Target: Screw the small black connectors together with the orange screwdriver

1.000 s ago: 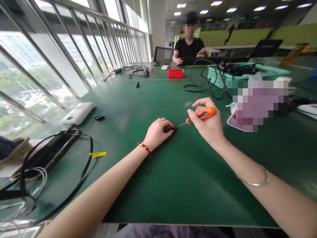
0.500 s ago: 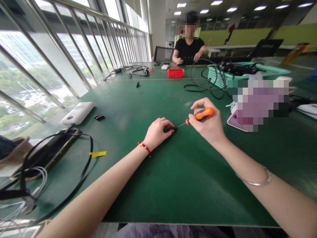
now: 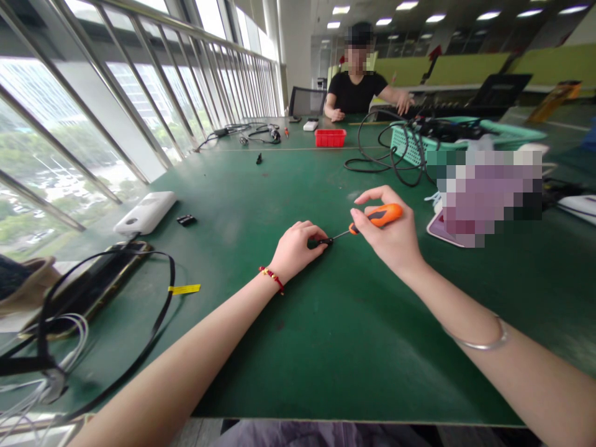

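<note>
My left hand [image 3: 298, 247] pinches a small black part [image 3: 328, 241] down against the green table [image 3: 335, 323]. Most of that part is hidden behind my fingers, so its kind is unclear. In my right hand [image 3: 392, 233] lies an orange and black screwdriver [image 3: 385, 215], its handle end against the palm. The thumb and index finger stand apart in front of the handle. Its thin metal shaft slants down to the left, and the tip meets the right end of the black part.
Left are a small black piece [image 3: 187, 220], a white device [image 3: 148, 212], a dark phone [image 3: 88, 292] and a looped black cable [image 3: 172, 267]. Farther back stand a red tray [image 3: 330, 138] and a teal basket [image 3: 503, 133] with cables. A person [image 3: 356, 93] sits across the table.
My right thumb and index finger have shifted slightly up and left, and the screwdriver handle has turned a little. My left hand stays put. The person opposite has stretched an arm toward the basket.
</note>
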Motion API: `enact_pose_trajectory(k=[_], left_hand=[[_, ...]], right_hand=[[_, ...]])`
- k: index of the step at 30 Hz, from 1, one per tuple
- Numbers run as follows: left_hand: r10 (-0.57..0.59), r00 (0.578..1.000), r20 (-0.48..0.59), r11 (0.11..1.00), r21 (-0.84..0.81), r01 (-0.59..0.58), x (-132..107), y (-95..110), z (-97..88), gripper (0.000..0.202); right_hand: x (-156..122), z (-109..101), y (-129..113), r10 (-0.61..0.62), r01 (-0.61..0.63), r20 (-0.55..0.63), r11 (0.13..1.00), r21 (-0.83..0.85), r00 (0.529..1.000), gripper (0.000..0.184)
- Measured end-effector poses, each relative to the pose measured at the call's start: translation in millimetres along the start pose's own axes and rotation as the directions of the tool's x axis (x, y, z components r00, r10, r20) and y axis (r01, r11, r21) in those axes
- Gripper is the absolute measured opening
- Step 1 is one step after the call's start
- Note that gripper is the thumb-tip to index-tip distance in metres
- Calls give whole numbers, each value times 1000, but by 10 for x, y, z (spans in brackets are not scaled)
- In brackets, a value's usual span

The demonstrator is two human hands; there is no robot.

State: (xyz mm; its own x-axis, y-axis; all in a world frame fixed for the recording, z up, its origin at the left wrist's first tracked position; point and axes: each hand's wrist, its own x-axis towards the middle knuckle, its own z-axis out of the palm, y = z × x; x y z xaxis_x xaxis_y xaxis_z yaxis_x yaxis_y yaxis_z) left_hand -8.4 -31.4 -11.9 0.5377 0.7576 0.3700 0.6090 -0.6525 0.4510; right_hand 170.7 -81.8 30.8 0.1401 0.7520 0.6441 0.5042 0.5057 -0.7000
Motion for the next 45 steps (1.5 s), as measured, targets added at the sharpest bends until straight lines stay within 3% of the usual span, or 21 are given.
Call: enact_pose_trajectory(k=[4, 7, 13, 18, 22, 25, 29, 37, 45], left_hand=[[-6, 1000, -1, 1000, 1, 6, 1, 6, 2, 11], [-3, 1000, -2, 1000, 2, 3, 2, 5, 2, 10], [5, 1000, -7, 1000, 4, -5, 0, -7, 1, 11], [8, 1000, 1, 1000, 5, -8, -5, -10, 6, 12], [2, 1000, 1, 1000, 0, -2, -4, 1, 0, 10], [3, 1000, 0, 1000, -2, -3, -1, 11, -9, 10], [5, 1000, 4, 1000, 2, -5, -1, 11, -13, 11], [4, 1000, 6, 1000, 3, -4, -2, -4, -2, 12], [2, 1000, 7, 1000, 2, -2, 1, 8, -13, 12]], right_hand=[[-4, 12, 24, -45, 47, -45, 998, 38, 998, 29], [-2, 20, 47, -3, 4, -41, 1000, 17, 999, 33], [0, 15, 24, 63, -64, 51, 998, 26, 997, 19], [-5, 20, 50, -11, 13, -32, 999, 49, 999, 27], [-6, 27, 57, -4, 4, -43, 1000, 6, 999, 34], [-5, 23, 35, 49, -51, -37, 997, -55, 998, 29], [-4, 17, 27, 63, -63, 18, 998, -9, 998, 20], [-7, 34, 73, -12, 11, -36, 1000, -3, 999, 38], [-11, 21, -16, 94, -94, 47, 995, 13, 994, 14]])
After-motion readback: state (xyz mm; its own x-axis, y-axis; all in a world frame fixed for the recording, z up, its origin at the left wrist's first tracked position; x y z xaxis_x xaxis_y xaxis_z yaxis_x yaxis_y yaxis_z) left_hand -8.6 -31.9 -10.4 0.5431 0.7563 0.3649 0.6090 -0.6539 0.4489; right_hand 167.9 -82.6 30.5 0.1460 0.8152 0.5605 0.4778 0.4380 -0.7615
